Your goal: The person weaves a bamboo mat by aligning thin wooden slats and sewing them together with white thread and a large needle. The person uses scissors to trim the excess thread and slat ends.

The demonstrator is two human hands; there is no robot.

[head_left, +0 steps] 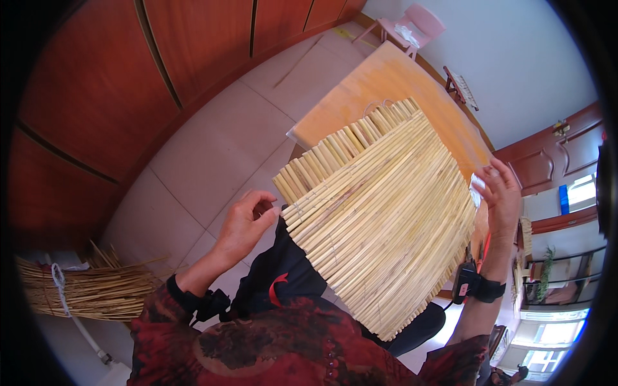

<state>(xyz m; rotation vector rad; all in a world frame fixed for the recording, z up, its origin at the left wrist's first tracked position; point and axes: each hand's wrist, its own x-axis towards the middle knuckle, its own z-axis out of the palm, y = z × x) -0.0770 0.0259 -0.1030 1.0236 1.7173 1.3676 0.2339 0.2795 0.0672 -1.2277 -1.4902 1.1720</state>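
A mat of pale reed sticks (pixel 386 219), bound side by side with thin thread, lies slanted across my lap and the table. Along its far left side, a row of short stick ends (pixel 335 151) stands out past a long crossing edge. My left hand (pixel 244 222) is at the mat's left corner. Its fingers are curled and the thumb tip is close against the stick ends; anything between them is too small to make out. Beyond the mat's right edge, my right hand (pixel 499 190) is raised with its fingers apart. It appears to hold nothing.
An orange-brown wooden table (pixel 373 83) extends beneath and beyond the mat. At the lower left lies a tied bundle of thin reeds (pixel 90 293). Red-brown cabinets (pixel 116 83) line the left side. A pink chair (pixel 415 26) stands at the far end, and one loose stick (pixel 299 61) lies on the tiles.
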